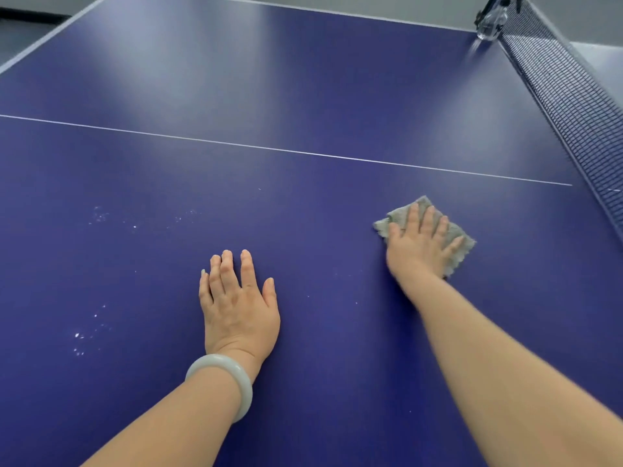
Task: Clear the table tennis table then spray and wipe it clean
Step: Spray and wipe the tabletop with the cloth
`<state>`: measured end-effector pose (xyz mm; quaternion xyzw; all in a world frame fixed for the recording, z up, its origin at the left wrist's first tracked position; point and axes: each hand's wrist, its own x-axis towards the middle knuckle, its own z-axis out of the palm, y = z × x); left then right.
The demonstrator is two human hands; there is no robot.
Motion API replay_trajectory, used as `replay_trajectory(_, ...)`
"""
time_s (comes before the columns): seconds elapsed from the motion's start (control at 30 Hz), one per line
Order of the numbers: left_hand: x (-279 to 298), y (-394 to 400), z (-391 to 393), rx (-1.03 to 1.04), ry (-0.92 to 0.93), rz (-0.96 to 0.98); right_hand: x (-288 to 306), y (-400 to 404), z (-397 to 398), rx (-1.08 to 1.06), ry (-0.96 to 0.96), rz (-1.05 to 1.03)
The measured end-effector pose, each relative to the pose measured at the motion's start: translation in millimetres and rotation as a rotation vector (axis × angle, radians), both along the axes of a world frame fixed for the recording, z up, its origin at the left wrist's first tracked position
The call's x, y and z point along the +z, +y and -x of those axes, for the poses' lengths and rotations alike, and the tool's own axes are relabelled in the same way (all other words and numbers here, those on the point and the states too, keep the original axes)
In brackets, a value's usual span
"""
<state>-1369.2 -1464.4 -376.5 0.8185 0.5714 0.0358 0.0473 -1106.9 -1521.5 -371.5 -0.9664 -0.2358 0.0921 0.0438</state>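
Head view: cloth [455, 238] under right grip [419, 246].

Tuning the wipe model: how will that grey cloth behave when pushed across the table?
Probably floppy: the grey cloth lies creased with a frayed edge under the flat right hand. Likely to bunch at a corner, one already folds up. Should glide easily; the table looks smooth and glossy.

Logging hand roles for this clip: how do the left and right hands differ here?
The right hand presses a grey cloth near the net; the left hand lies bare on the table. The left wrist wears a pale bangle; the right wears none. Both lie flat, fingers straight.
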Motion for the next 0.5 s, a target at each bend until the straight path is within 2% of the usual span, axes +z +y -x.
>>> replay_trajectory(0.07, 0, 1, 0, 0.004, -0.002, -0.006, -2, 20, 45, 0.123, 0.002, -0.03)
replay_trajectory(0.17, 1, 1, 0, 0.011, -0.015, -0.004, -4, 40, 106, 0.553, 0.003, -0.056)
replay_trajectory(0.23, 2, 2, -1, 0.005, -0.02, -0.007, -1, 32, 107, 0.756, 0.009, -0.041)
replay_trajectory(0.3, 1, 2, -1, 0.005, -0.012, -0.008, -2, 11, 77, 0.819, 0.011, -0.042)
replay_trajectory(0.37, 0, 1, -1, 0.006, -0.006, -0.007, -2, -20, 33, 0.627, -0.004, -0.029)
replay_trajectory(0.43, -1, 1, 0, 0.005, -0.008, 0.001, -2, -60, -4, 0.271, -0.009, 0.0)
replay_trajectory(0.5, -1, 0, 0, 0.004, -0.014, 0.003, -2, -88, -7, 0.024, -0.015, 0.012)
